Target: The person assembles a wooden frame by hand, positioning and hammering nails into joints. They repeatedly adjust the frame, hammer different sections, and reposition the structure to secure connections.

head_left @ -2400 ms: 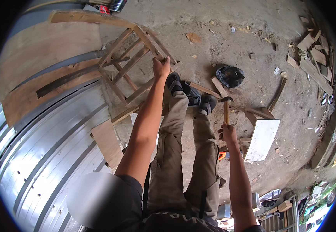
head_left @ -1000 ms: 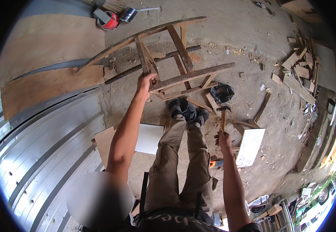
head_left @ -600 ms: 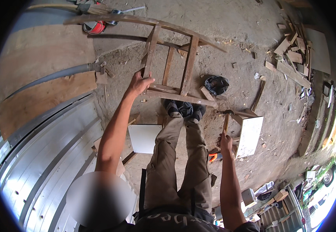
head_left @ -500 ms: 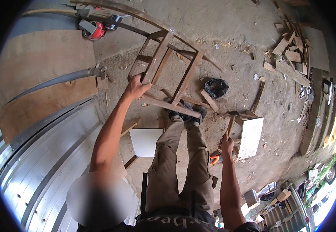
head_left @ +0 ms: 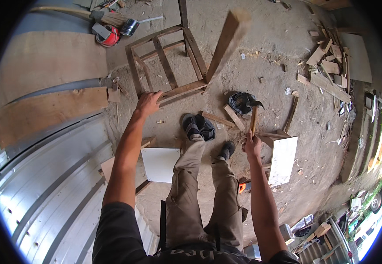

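A rough carpentry yard: dirt floor (head_left: 279,48) strewn with wood offcuts (head_left: 327,75), plywood sheets (head_left: 45,110), corrugated metal (head_left: 45,185), a half-built wooden frame (head_left: 169,66).

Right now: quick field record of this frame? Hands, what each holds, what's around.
left hand: grips the lower rail of the wooden frame
right hand: holds the hammer, head up
frame: tilted on the dirt floor, one leg raised toward the camera
feet: dark shoes just below the frame
near left: white panel, corrugated metal sheets, plywood
near right: white board, wood scraps
top left: tape roll
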A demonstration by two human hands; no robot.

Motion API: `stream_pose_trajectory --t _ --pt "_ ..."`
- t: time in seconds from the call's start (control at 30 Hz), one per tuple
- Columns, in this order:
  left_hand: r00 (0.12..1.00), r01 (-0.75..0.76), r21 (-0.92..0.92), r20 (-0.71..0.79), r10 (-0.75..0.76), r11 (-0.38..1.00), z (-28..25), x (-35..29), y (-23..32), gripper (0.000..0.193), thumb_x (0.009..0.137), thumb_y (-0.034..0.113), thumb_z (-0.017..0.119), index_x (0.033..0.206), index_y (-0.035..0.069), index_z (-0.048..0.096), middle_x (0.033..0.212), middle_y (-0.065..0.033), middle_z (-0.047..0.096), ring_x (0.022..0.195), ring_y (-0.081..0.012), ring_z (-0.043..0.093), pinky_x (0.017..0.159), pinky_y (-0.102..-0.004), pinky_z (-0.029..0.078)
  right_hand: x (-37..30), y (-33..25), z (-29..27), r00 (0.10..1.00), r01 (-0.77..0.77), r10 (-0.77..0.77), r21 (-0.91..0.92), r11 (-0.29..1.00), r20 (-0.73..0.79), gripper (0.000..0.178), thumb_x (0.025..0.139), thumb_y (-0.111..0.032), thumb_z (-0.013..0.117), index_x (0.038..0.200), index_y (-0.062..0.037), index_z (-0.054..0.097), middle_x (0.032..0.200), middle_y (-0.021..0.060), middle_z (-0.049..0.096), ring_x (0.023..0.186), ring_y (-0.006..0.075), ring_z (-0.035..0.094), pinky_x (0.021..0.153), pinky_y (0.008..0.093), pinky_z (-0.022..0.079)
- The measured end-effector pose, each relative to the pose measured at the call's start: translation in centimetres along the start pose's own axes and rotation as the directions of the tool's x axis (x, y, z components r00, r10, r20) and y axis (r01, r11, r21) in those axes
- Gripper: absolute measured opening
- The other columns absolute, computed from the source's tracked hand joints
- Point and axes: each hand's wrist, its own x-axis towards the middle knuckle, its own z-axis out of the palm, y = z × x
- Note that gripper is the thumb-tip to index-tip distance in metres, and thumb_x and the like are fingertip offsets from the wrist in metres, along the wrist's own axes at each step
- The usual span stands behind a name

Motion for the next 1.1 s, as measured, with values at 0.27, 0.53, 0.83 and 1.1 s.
stream_pose_trajectory --t 0.27,0.53,0.83,1.1 --pt "0.913 0.385 0.087 -0.178 -0.366 0.919 11.2 -7.0 -3.4 0.053 0.077 0.002 0.067 0.128 0.006 0.054 0.124 -0.0145 0.061 0.122 -0.0320 0.052 0.103 -0.0437 0.041 -0.5 10.6 -2.1 0.985 0.081 -0.057 -0.142 0.987 0.162 0.042 0.099 -0.042 0.051 0.086 -0.0024 0.054 0.059 -0.0002 0.047 0.042 0.0109 0.047 0.039 0.0291 0.038" --pt "0.648 0.283 -0.363 -0.610 -0.456 0.888 15.6 -9.3 10.7 0.063 0.079 0.009 0.071 0.133 0.002 0.041 0.137 -0.0217 0.044 0.129 -0.0415 0.042 0.108 -0.0485 0.033 2.9 22.2 -4.7 0.925 0.319 -0.379 -0.543 0.777 0.000 0.047 0.100 -0.041 0.045 0.088 0.0012 0.061 0.073 0.0188 0.064 0.065 0.0358 0.064 0.057 0.0463 0.048" --pt "0.558 0.089 -0.808 -0.443 -0.701 0.582 26.1 0.4 14.7 0.100 0.072 0.046 0.083 0.138 -0.009 0.033 0.140 -0.0291 0.037 0.131 -0.0416 0.037 0.111 -0.0476 0.029 17.4 20.1 0.8 0.743 0.546 -0.669 -0.546 0.635 -0.035 0.028 0.097 -0.029 0.052 0.104 -0.0025 0.053 0.088 0.0269 0.064 0.085 0.0494 0.059 0.072 0.0554 0.046" --pt "0.369 -0.544 -0.659 -0.743 -0.558 0.519 29.8 10.1 13.0 0.029 0.098 0.025 0.059 0.091 -0.004 0.059 0.086 -0.0053 0.064 0.076 -0.0115 0.057 0.076 -0.0288 0.047 32.5 18.4 11.0 0.292 0.846 -0.955 -0.452 0.283 -0.051 0.031 0.094 -0.017 0.057 0.120 -0.0007 0.049 0.101 0.0234 0.059 0.086 0.0429 0.061 0.071 0.0495 0.051"
